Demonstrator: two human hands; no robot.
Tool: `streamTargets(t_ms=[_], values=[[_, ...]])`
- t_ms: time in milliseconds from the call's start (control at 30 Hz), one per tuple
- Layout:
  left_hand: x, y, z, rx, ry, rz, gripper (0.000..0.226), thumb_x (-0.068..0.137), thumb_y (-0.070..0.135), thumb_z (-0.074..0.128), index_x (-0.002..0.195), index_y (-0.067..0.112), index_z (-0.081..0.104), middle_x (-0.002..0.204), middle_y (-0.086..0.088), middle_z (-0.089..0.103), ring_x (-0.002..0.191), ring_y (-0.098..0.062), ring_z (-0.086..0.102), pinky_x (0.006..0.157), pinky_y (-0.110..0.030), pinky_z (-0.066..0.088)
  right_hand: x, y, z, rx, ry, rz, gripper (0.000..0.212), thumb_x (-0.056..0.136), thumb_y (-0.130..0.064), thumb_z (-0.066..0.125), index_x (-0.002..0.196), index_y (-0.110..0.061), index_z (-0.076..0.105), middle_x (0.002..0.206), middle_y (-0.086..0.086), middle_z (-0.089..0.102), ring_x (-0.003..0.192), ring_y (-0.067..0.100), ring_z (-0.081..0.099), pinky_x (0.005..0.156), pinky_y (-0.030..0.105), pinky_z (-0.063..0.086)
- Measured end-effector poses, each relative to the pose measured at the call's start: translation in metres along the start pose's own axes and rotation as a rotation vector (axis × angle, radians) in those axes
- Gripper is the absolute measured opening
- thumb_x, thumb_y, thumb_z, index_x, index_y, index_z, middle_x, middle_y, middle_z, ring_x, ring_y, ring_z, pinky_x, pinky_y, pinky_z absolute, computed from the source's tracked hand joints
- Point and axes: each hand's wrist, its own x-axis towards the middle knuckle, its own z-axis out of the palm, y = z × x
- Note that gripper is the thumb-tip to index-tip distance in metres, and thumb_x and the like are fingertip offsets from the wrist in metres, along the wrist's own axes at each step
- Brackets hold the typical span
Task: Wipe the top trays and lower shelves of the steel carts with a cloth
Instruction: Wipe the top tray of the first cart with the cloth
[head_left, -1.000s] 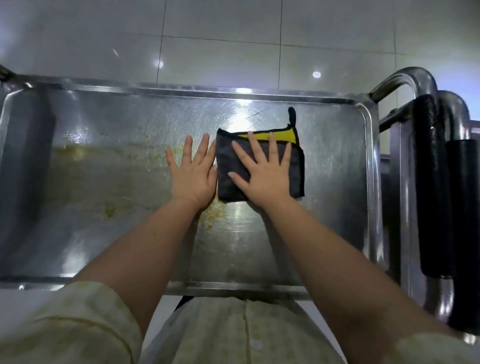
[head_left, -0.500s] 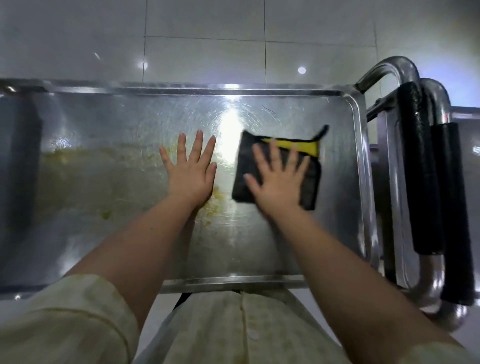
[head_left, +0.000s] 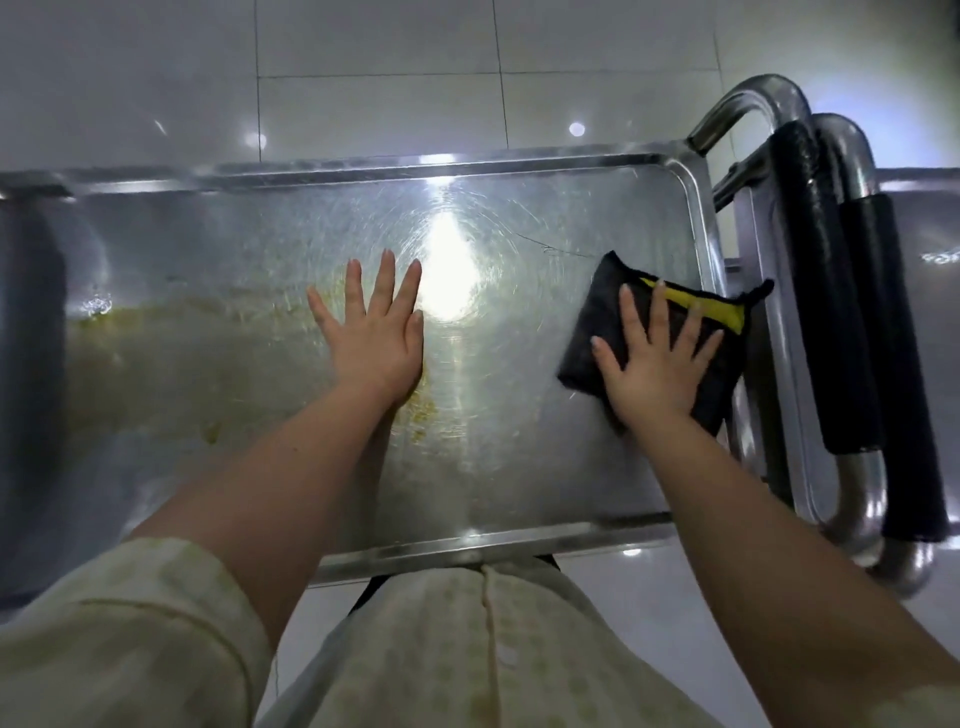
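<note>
The steel cart's top tray (head_left: 519, 467) fills the middle of the head view, its surface scratched and shiny. A folded black cloth with a yellow strip (head_left: 602, 306) lies against the tray's right rim. My right hand (head_left: 652, 364) presses flat on the cloth with fingers spread. My left hand (head_left: 374, 338) rests flat on the bare steel near the tray's centre, fingers straight. Yellowish smears (head_left: 171, 322) cover the left half of the tray, and crumbs of the same residue (head_left: 423, 408) sit just beside my left wrist.
Two curved steel cart handles with black foam grips (head_left: 826, 312) stand to the right of the tray. A second cart's tray (head_left: 919, 228) shows beyond them. Glossy white floor tiles (head_left: 374, 104) lie behind the cart, and my pale shirt is at the near edge.
My right hand slid the cloth to the right, from the tray's centre to its right rim. My left hand stayed flat in about the same spot.
</note>
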Motion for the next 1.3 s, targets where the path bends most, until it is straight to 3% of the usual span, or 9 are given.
streamTargets(t_ms=[167,267,467,567,667,867,1033,1133,1300], values=[[-0.001,0.000,0.000,-0.004,-0.002,0.004,0.054,0.100,0.046,0.006,0.153,0.041,-0.004,0.164,0.008,-0.004,0.150,-0.030,-0.006,0.108,-0.069,-0.011,-0.080,-0.107,0.027,-0.014,-0.003,-0.445,0.070,0.090,-0.072,0.024,0.153,-0.043,0.011,0.164,-0.004,0.005,0.147,0.043,0.000,0.113,0.068,-0.002],[-0.001,0.000,0.000,-0.002,-0.010,0.014,0.054,0.101,0.045,0.007,0.153,0.040,-0.003,0.164,0.008,-0.004,0.150,-0.030,-0.006,0.109,-0.069,-0.009,-0.084,-0.098,0.028,-0.020,0.009,-0.558,0.068,0.091,-0.072,0.022,0.153,-0.045,0.010,0.164,-0.006,0.006,0.148,0.038,-0.005,0.115,0.064,-0.003],[-0.001,-0.001,-0.001,-0.037,-0.013,0.023,0.056,0.098,0.049,0.004,0.153,0.042,0.001,0.164,0.006,-0.001,0.150,-0.030,-0.005,0.108,-0.066,-0.014,-0.066,0.047,0.017,-0.024,-0.030,-0.127,0.072,0.087,-0.077,0.006,0.152,-0.047,0.002,0.164,-0.007,0.000,0.147,0.039,-0.004,0.117,0.058,-0.005],[-0.002,-0.003,-0.002,-0.032,-0.021,0.027,0.055,0.098,0.050,0.003,0.153,0.043,0.000,0.164,0.006,-0.001,0.150,-0.030,-0.006,0.108,-0.066,-0.013,-0.072,0.052,0.017,-0.049,-0.061,-0.008,0.073,0.086,-0.076,0.002,0.152,-0.045,-0.003,0.164,-0.005,-0.004,0.147,0.041,-0.006,0.116,0.060,-0.006],[-0.002,-0.005,-0.004,-0.036,-0.030,0.023,0.054,0.100,0.048,0.008,0.153,0.043,0.001,0.164,0.006,-0.002,0.150,-0.030,-0.006,0.109,-0.067,-0.012,-0.087,-0.011,0.020,-0.007,-0.042,-0.071,0.074,0.087,-0.073,0.013,0.153,-0.043,0.003,0.164,-0.003,-0.001,0.145,0.047,-0.002,0.115,0.062,-0.006],[-0.006,-0.012,-0.014,-0.071,-0.065,0.097,0.053,0.103,0.040,0.019,0.155,0.035,0.009,0.164,0.004,0.004,0.150,-0.030,-0.003,0.111,-0.066,-0.009,-0.127,-0.103,0.032,-0.024,-0.044,-0.588,0.069,0.090,-0.072,0.024,0.152,-0.045,0.015,0.163,-0.006,0.012,0.148,0.040,-0.001,0.115,0.064,-0.001],[-0.053,-0.037,-0.012,-0.053,-0.061,0.089,0.053,0.104,0.040,0.024,0.155,0.035,0.011,0.164,0.001,0.005,0.150,-0.031,-0.003,0.115,-0.063,-0.005,-0.103,0.014,0.030,0.001,0.020,-0.246,0.071,0.086,-0.074,0.025,0.150,-0.049,0.007,0.162,-0.010,0.007,0.148,0.038,0.007,0.115,0.062,0.000],[-0.073,-0.064,-0.007,-0.070,-0.086,0.022,0.055,0.103,0.043,0.025,0.155,0.038,0.007,0.164,0.003,0.000,0.149,-0.030,-0.009,0.113,-0.064,-0.010,-0.099,0.077,0.025,-0.047,-0.044,-0.039,0.070,0.085,-0.076,0.011,0.148,-0.051,-0.006,0.164,-0.007,0.003,0.148,0.036,-0.003,0.115,0.062,-0.003],[-0.084,-0.081,-0.002,-0.046,-0.070,0.019,0.054,0.103,0.046,0.022,0.153,0.043,0.002,0.164,0.006,-0.004,0.150,-0.028,-0.009,0.109,-0.063,-0.017,-0.117,0.010,0.028,-0.022,-0.055,-0.068,0.071,0.085,-0.074,0.011,0.149,-0.047,-0.006,0.163,-0.007,-0.002,0.147,0.043,-0.003,0.114,0.064,-0.006]])
